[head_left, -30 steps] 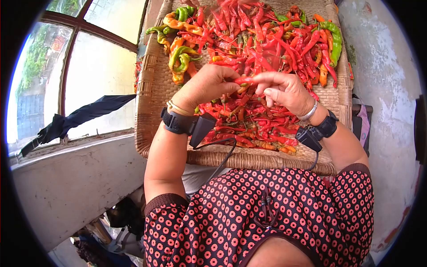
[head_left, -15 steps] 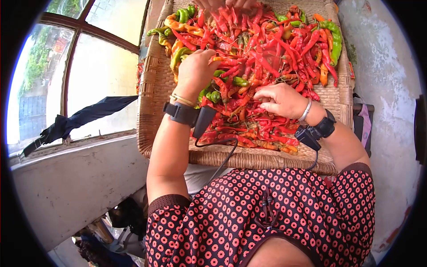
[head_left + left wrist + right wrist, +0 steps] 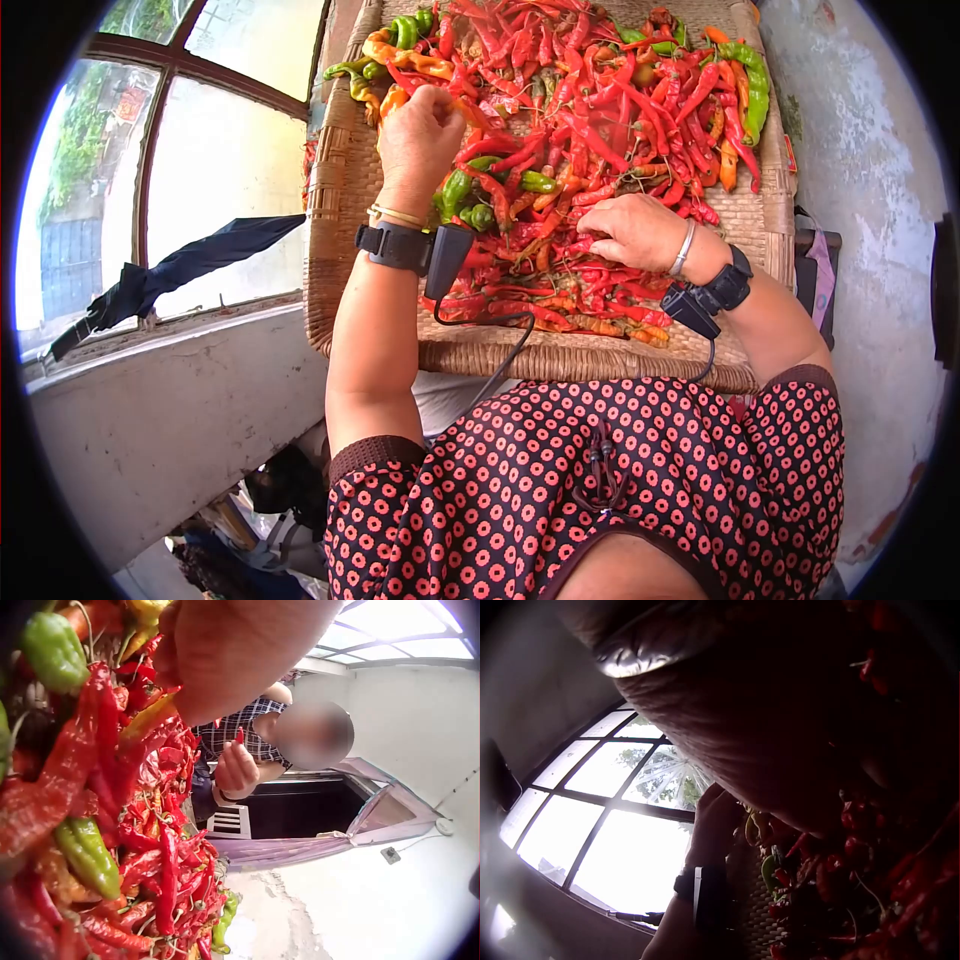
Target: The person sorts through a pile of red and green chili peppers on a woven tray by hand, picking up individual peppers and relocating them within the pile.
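A wide woven basket tray [image 3: 330,240] holds a heap of red chili peppers [image 3: 590,140], with green peppers [image 3: 460,195] in the left part. My left hand [image 3: 415,140] is over the heap's left side with its fingers bent downward. An orange-yellow pepper [image 3: 150,724] lies right at its fingers in the left wrist view; I cannot tell whether they grip it. My right hand [image 3: 635,232] rests low on the red peppers at the right, fingers loosely bent, with no pepper showing in them. In the right wrist view the palm side is dark.
Across the tray another person's hand [image 3: 236,769] holds up a small red pepper. A long green pepper [image 3: 755,95] lies by the right rim. A folded dark umbrella [image 3: 190,265] leans along the window at left. A wall [image 3: 870,200] stands to the right.
Both hands were together at a red pepper; they have parted. The left moved up and left over the heap, the right dropped lower onto the peppers. Another person's hands at the tray's far edge have left view.
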Demonstrator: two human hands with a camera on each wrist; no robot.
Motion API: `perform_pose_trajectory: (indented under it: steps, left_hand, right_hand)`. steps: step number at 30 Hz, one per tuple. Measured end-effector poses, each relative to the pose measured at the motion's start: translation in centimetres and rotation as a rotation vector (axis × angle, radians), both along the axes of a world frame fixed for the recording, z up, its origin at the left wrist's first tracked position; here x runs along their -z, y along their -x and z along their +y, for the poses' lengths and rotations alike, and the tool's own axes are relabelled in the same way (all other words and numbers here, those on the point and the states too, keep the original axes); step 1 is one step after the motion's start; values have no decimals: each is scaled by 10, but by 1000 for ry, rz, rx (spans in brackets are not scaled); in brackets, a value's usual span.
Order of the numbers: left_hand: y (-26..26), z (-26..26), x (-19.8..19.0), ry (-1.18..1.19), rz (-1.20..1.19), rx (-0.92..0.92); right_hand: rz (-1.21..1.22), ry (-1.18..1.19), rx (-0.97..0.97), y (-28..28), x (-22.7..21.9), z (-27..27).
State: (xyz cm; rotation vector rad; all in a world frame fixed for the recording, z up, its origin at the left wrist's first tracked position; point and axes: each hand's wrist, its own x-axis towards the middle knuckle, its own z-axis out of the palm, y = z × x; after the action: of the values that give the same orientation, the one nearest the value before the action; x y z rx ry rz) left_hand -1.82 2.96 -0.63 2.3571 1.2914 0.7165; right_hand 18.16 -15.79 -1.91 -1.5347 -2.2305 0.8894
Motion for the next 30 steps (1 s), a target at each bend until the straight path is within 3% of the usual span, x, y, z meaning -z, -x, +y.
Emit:
perform_pose_trajectory:
  steps: [5,7,11,15,17,23,25,27,29,30]
  left_hand:
    - [5,-1,-18,-134,-119,175]
    - [6,-2,-23,-343,-163,266]
    - [15,9,-14,-385,-73,253]
    - [17,11,-13,-162,-98,123]
    - [19,14,-14,-18,-279,68]
    - [30,34,-2,-43,-440,-52]
    - [36,45,8,-40,-573,-182]
    - [44,51,14,-10,-512,-223]
    - [46,45,13,-333,-97,-356]
    - [43,41,8,-369,-95,-369]
  right_hand:
    - [-20,-12,-25,0,1,-1]
    - [-24,-9,-22,0,1,-1]
    - [-28,6,-16,1,0,-2]
    - [-23,9,-8,0,0,0]
    - [-33,20,-11,0,0,-1]
    - [-35,24,-13,0,-2,0]
    - [-35,24,-11,-1,-1,0]
    - [-38,13,-18,-1,0,-1]
    - [-51,26,-21,0,-2,0]
    - [-64,40,-21,0,-2,0]
